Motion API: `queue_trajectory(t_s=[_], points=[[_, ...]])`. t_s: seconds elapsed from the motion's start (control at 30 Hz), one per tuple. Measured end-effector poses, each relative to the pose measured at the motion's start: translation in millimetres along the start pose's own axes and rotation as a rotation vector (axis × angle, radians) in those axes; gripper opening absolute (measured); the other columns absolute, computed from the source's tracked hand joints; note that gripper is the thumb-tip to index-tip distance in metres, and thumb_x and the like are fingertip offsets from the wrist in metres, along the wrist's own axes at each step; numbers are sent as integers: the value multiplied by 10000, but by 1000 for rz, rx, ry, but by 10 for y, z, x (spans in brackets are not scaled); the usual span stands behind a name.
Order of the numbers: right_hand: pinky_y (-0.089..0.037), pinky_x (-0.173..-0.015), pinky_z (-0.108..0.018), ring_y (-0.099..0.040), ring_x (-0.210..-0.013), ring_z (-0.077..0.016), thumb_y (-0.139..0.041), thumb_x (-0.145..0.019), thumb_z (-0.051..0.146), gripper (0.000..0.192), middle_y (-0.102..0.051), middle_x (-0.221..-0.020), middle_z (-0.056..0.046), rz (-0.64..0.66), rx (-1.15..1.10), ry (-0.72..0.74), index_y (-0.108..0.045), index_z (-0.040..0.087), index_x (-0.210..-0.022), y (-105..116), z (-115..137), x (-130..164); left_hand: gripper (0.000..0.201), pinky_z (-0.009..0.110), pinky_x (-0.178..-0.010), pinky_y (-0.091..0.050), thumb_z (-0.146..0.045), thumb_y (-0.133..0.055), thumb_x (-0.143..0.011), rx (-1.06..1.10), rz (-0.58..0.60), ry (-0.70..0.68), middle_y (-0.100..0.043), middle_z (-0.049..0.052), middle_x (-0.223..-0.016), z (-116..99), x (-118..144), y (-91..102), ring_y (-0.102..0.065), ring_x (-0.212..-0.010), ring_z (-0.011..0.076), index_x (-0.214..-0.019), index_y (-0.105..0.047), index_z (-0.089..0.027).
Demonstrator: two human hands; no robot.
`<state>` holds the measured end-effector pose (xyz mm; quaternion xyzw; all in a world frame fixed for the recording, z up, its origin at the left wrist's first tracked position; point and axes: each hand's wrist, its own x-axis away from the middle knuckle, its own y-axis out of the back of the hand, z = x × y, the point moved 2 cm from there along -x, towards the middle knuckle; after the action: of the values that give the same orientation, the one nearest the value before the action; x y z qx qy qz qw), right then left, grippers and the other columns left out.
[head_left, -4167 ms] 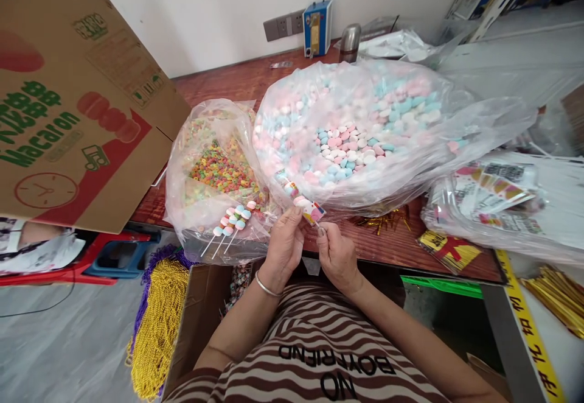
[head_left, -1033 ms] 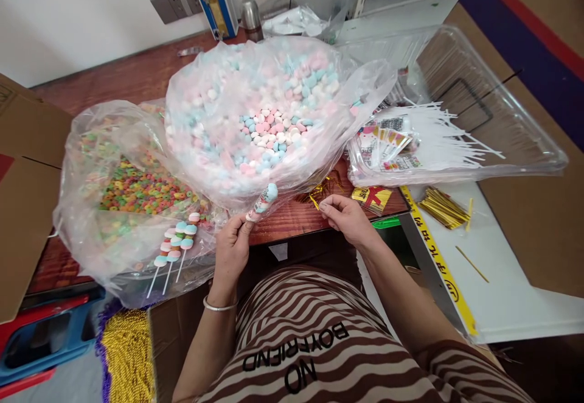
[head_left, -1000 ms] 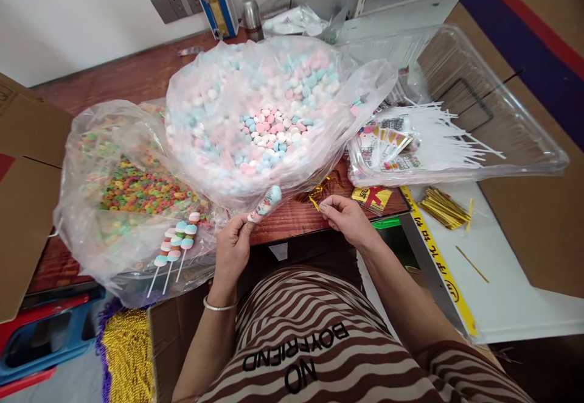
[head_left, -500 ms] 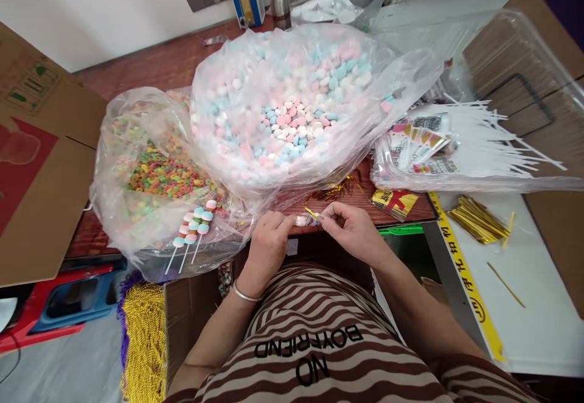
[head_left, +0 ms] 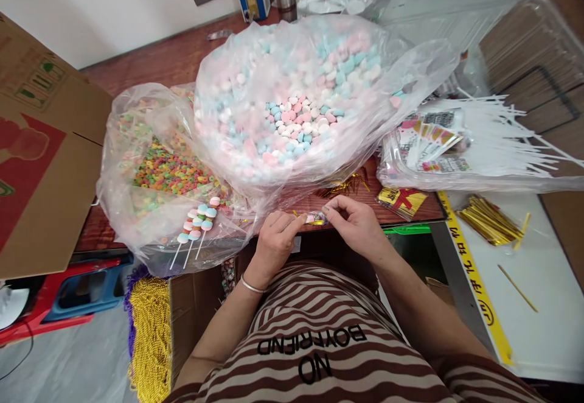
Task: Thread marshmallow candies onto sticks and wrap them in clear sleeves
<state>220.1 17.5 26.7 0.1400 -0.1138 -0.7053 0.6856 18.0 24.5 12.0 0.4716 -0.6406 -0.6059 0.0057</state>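
Observation:
My left hand (head_left: 277,240) and my right hand (head_left: 354,223) meet at the table's front edge, both pinching a small wrapped candy skewer (head_left: 314,218) held sideways between them. A gold twist tie (head_left: 303,215) sits at the wrapped end by my fingertips. Just behind my hands lies a big clear bag of pink, blue and white candies (head_left: 301,117). Three finished candy skewers (head_left: 197,227) lie on a plastic bag left of my left hand.
A clear bag of coloured ring candies (head_left: 168,171) sits at the left, beside a cardboard box (head_left: 36,147). A clear tray (head_left: 511,165) at the right holds printed wrappers and white sticks. Gold twist ties (head_left: 490,223) lie on the white surface. Yellow beads (head_left: 148,336) hang below.
My left hand has lowered the wrapped skewer from upright to sideways at the table edge. My right hand has come in with a gold tie and joined it.

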Motion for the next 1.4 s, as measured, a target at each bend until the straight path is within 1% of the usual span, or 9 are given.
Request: queue_trajectory(t_s=[0.13,0.3,0.4,0.53,0.7,1.07,1.27,1.33,1.4], points=[[-473,-767,-315,-621,-808,-186,-611,-898,342,192,-694,-831,-47,25,20,101,-682,199,-791,82,41,-159,365,325,-794,-506,-62,-489,-974,37,14,-107,-746,64,-924,-45,-6,25,-652,-840,173,-1279,-626,-206],[-497,-565,-265,-631,-597,-148,-654,-843,351,155,-661,-678,8,511,-191,-40,-674,200,-870,17,110,-276,372,351,-839,-534,-114,-479,-999,110,111,-144,-765,84,-1063,-99,14,15,-687,-940,186,-1334,-593,-229],[-455,-503,-238,-582,-520,-124,-606,-873,349,173,-630,-601,24,599,-200,-99,-611,204,-779,-27,123,-282,391,351,-840,-541,-104,-501,-990,124,108,-149,-764,83,-1060,-100,29,15,-684,-959,188,-1355,-581,-222],[-419,-509,-242,-553,-527,-129,-574,-890,386,240,-631,-582,15,508,-169,-121,-569,207,-729,-42,65,-290,449,354,-827,-544,-85,-528,-973,124,78,-161,-762,86,-1056,-103,33,26,-684,-957,192,-1402,-549,-214],[-368,-599,-267,-491,-618,-132,-581,-873,405,296,-591,-635,14,267,53,20,-583,192,-667,27,-70,-338,476,345,-795,-554,-87,-519,-974,147,65,-174,-769,80,-1044,-149,29,-5,-697,-914,186,-1426,-531,-236],[-369,-624,-280,-483,-631,-140,-583,-854,471,343,-583,-648,13,199,-16,-77,-593,190,-658,94,-343,-352,317,315,-778,-570,-74,-522,-966,240,-17,-95,-778,61,-947,-93,24,-132,-700,-880,157,-1164,-704,-241],[-345,-589,-283,-457,-595,-140,-598,-830,472,346,-551,-600,18,25,41,-119,-553,204,-616,177,-561,-407,299,305,-765,-577,-44,-576,-934,261,-49,-72,-773,51,-926,-78,22,-153,-693,-857,152,-1118,-716,-233],[-383,-626,-289,-509,-645,-153,-646,-800,420,257,-617,-676,-3,-44,56,-105,-615,194,-681,241,-565,-406,310,303,-763,-578,-46,-584,-931,262,-73,-65,-774,48,-930,-67,32,-155,-693,-861,151,-1125,-721,-244],[-416,-658,-290,-546,-686,-157,-674,-789,394,223,-660,-756,-13,2,-31,-112,-699,180,-846,280,-531,-392,333,304,-764,-578,-37,-593,-921,265,-102,-68,-774,51,-934,-62,39,-150,-693,-876,155,-1148,-719,-245]])
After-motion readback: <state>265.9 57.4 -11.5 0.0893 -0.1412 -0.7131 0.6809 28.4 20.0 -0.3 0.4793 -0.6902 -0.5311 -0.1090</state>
